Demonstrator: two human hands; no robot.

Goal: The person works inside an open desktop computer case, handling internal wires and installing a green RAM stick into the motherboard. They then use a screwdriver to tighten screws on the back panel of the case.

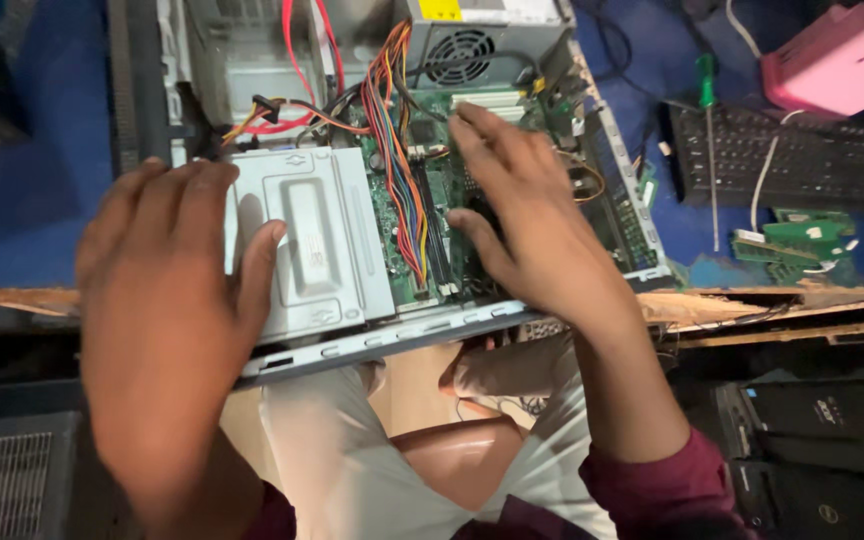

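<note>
my left hand [167, 300] lies flat, fingers spread, on the grey metal drive cage [317, 240] at 9 o'clock inside the open computer case [392, 335]; my right hand [522, 215] rests loosely open on the green motherboard [447, 190] at 1 o'clock, gripping nothing; coloured cable bundle [397, 160] runs between them; a screwdriver [709, 150] lies at 2 o'clock.

This looks like a computer repair workshop. An opened desktop computer case [352, 200] lies on a worn wooden bench [752, 305] covered with a blue mat [42, 200], its green motherboard [432, 190], bundled coloured wires [392, 120] and power supply fan [460, 57] all exposed. Around it lie a green-handled screwdriver [708, 130], a black keyboard [802, 160] and loose green circuit boards [797, 243], while more black computer towers [822, 440] stand below the bench edge.
</note>
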